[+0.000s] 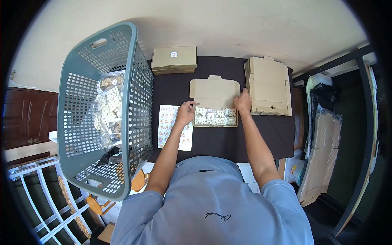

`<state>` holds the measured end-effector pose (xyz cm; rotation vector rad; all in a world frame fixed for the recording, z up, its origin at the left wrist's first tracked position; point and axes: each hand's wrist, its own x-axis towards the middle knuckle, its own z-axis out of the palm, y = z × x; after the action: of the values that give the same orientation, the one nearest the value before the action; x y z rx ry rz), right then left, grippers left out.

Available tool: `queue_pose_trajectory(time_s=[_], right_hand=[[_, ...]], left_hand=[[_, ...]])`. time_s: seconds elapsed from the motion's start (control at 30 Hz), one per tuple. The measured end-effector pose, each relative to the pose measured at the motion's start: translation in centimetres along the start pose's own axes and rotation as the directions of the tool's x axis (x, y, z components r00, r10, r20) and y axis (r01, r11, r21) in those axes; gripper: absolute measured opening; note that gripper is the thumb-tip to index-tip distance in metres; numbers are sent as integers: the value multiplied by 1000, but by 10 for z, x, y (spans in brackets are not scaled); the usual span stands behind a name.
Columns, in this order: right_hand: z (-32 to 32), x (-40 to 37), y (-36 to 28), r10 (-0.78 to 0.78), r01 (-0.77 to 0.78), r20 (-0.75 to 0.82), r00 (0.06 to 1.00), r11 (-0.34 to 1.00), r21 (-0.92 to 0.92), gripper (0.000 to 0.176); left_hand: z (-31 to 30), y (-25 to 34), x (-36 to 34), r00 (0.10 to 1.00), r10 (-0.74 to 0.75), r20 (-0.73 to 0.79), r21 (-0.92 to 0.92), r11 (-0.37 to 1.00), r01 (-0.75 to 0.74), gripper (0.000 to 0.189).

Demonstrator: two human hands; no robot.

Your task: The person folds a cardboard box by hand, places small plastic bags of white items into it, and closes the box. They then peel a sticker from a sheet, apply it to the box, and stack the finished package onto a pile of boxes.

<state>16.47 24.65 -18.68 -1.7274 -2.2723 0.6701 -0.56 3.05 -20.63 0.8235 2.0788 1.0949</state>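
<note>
An opened cardboard box [215, 89] lies on the dark tablecloth, its lid raised toward the wall. Packed inside are many small whitish pieces [215, 116] under clear plastic. My left hand [186, 112] is at the box's left edge, fingers pinched together; whether they grip the cardboard is too small to tell. At the right edge of the lid, my right hand [243, 101] has its fingers closed on the box's side flap. A sheet of round stickers [175, 143] lies partly beneath my left forearm.
A tall grey-green basket [132, 102] with bagged goods [110, 102] stands at the left. Closed boxes [174, 57] are stacked at the back left, one bearing a sticker. Flat unfilled cartons [269, 85] form a pile at the right. Wrapped cardboard [325, 147] leans farther right.
</note>
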Motion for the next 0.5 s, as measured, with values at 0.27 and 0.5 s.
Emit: queue_pose_trajectory(time_s=[0.27, 0.5], right_hand=[[-5, 15, 11, -14, 11, 121, 993, 1000, 23, 16], [-37, 1, 0, -108, 96, 102, 989, 989, 111, 15]], left_hand=[[4, -6, 3, 1000, 18, -25, 59, 998, -17, 27], [1, 1, 0, 998, -40, -46, 55, 998, 42, 26]])
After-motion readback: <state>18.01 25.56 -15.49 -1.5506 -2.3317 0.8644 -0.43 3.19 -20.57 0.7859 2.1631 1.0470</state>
